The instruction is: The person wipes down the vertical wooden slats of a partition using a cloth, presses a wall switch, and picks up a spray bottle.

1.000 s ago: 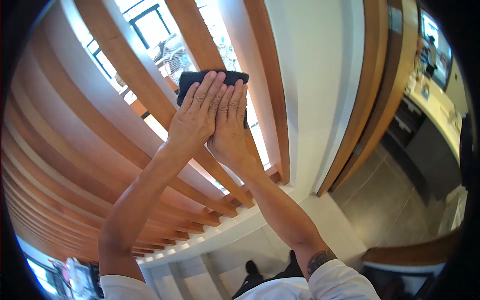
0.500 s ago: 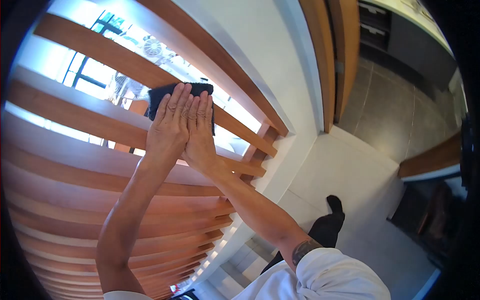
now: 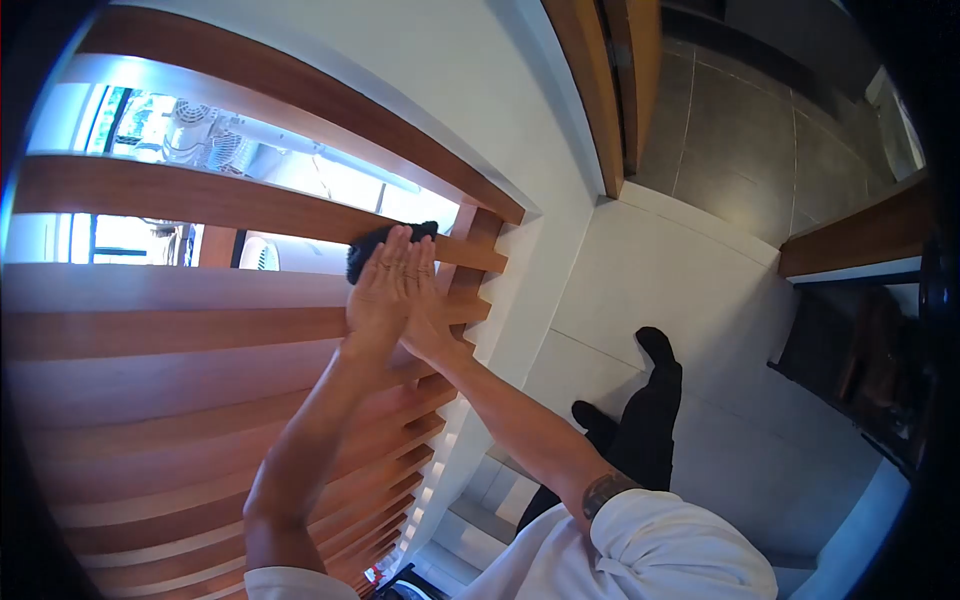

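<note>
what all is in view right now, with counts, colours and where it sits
cloth: one, black, under the hands against a slat
slats: more than ten, orange-brown, left half
fans: at least two, whitish, beyond the slats
wall: one, white, upper middle
door frame: one, brown, top, right of the wall
floor tiles: several, pale, centre right; others dark grey, upper right
rack-like item: one, dark, far right, contents unclear
left hand: one, bare, flat on the cloth
right hand: one, bare, beside the left, on the cloth
arms: two, tattoo-like dark mark on the right
shirt: one, white, bottom
legs: two, black-clad, lower middle
</note>
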Demonstrator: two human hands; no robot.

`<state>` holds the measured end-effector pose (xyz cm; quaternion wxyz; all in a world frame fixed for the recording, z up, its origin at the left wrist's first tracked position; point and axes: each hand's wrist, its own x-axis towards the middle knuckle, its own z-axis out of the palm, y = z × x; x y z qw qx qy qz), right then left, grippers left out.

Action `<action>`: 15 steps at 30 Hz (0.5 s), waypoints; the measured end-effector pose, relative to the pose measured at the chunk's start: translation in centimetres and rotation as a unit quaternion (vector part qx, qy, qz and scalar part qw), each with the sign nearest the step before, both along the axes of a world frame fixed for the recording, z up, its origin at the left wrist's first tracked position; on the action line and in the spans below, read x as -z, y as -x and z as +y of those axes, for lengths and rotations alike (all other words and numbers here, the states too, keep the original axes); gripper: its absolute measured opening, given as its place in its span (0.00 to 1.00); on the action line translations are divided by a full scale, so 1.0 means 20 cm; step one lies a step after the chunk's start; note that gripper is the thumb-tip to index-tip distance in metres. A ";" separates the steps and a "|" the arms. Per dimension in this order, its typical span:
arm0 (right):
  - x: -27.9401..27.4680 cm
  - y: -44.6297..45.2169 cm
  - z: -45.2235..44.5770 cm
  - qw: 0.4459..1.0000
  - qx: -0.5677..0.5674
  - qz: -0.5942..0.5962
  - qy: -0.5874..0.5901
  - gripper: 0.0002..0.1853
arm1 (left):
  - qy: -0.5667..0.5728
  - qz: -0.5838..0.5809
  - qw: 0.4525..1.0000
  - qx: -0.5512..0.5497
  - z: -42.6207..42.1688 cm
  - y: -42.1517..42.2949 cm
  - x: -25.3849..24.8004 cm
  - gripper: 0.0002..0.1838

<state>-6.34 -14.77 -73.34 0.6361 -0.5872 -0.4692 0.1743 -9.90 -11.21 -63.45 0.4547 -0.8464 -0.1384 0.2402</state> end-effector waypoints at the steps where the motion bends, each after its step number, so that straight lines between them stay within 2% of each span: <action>1: 0.07 0.00 0.02 1.000 -0.002 0.004 0.006 0.44 | 0.013 0.000 1.000 -0.017 0.02 0.00 0.08 0.35; 4: 0.24 -0.03 0.00 0.999 -0.024 -0.016 0.045 0.43 | 0.024 0.032 0.997 -0.059 0.00 -0.04 0.25 0.36; 7: 0.36 -0.04 -0.05 0.999 -0.025 0.014 0.019 0.43 | 0.040 0.037 0.996 -0.070 -0.05 -0.06 0.37 0.36; 9: 0.46 -0.06 -0.03 0.993 -0.042 0.107 -0.007 0.42 | 0.055 0.053 0.993 -0.085 -0.04 -0.08 0.45 0.36; 15: 0.75 -0.06 -0.04 0.988 -0.066 0.130 0.060 0.44 | 0.100 0.082 0.987 -0.091 -0.02 -0.11 0.72 0.37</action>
